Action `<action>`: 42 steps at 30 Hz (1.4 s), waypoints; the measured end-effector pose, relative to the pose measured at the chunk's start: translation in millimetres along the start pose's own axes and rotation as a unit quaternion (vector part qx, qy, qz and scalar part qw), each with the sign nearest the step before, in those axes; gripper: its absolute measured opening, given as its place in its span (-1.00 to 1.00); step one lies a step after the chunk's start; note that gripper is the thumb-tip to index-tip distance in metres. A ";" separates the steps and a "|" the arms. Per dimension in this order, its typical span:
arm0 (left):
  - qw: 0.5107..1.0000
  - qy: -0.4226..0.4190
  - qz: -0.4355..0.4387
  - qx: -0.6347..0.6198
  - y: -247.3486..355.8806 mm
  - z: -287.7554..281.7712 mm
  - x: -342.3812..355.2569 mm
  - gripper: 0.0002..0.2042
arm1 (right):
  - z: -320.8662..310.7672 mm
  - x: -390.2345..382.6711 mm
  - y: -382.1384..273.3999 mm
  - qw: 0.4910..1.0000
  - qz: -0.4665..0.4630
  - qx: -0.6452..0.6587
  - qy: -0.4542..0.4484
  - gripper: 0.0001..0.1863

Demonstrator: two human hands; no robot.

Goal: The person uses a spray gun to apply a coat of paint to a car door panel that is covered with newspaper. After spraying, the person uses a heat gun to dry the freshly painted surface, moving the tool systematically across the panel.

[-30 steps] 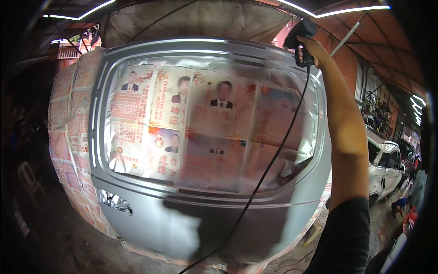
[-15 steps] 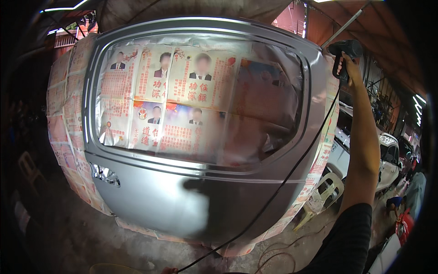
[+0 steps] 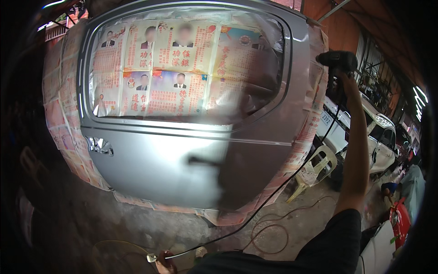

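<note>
At the upper right, my right hand (image 3: 345,81) is raised and closed round the handle of a black pistol-shaped heat gun (image 3: 335,59). Its nozzle points left, toward the edge of a grey vehicle door panel (image 3: 164,155), apart from the surface. A black cord (image 3: 255,219) hangs from the tool and runs down to my left hand (image 3: 166,264) at the lower edge. That hand is partly cut off; its fingers close round the cord's end beside a white plug (image 3: 151,258). Printed paper sheets (image 3: 182,91) cover the panel's window, and a chrome handle (image 3: 99,146) sits at its left.
More masking paper (image 3: 61,109) surrounds the panel. A cream plastic chair (image 3: 315,171) stands to the right, with white cars (image 3: 382,141) behind it. Hoses (image 3: 273,237) coil on the concrete floor. Another person (image 3: 389,189) is low down at the far right, near a red part (image 3: 399,221).
The panel sits higher and further left in view. The heat gun has turned so its nozzle faces left. My left hand and the white plug show more, and the shadow on the panel has shifted.
</note>
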State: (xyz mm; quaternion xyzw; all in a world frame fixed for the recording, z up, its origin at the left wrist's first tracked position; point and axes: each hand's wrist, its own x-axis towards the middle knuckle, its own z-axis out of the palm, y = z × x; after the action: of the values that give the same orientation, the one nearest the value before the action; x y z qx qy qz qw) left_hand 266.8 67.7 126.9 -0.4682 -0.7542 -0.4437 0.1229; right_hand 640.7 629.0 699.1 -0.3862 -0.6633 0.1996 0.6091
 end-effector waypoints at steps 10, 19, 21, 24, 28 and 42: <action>0.939 -0.007 -0.294 -0.178 47.0 21.9 -81.4 -0.57 | -46.1 -90.0 31.2 0.997 0.050 0.023 -0.053 -0.70; 0.928 0.001 -0.310 -0.206 89.4 35.3 -110.1 -0.75 | -69.5 -154.0 95.2 0.990 0.040 0.052 -0.122 -0.71; 0.926 0.014 -0.314 -0.208 94.9 49.6 -114.2 -0.89 | -79.1 -172.8 108.8 0.989 0.031 0.047 -0.139 -0.72; 0.943 0.023 -0.281 -0.176 86.3 74.4 -137.6 -0.86 | -78.6 -208.5 133.8 0.984 0.064 0.054 -0.160 -0.68; 0.954 0.008 -0.278 -0.109 116.7 89.7 -147.6 -0.83 | -96.1 -245.8 197.8 0.976 0.103 0.014 -0.193 -0.67; 0.913 -0.096 -0.396 0.029 183.8 165.3 -224.3 -0.83 | -125.1 -363.1 396.5 0.908 0.196 -0.082 -0.360 -0.51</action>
State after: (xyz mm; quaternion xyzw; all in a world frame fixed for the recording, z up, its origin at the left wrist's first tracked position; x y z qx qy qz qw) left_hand 573.9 94.3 -1.2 -0.1678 -0.8983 -0.3870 -0.1229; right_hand 853.2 575.6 192.5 -0.4590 -0.7625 0.3858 0.2432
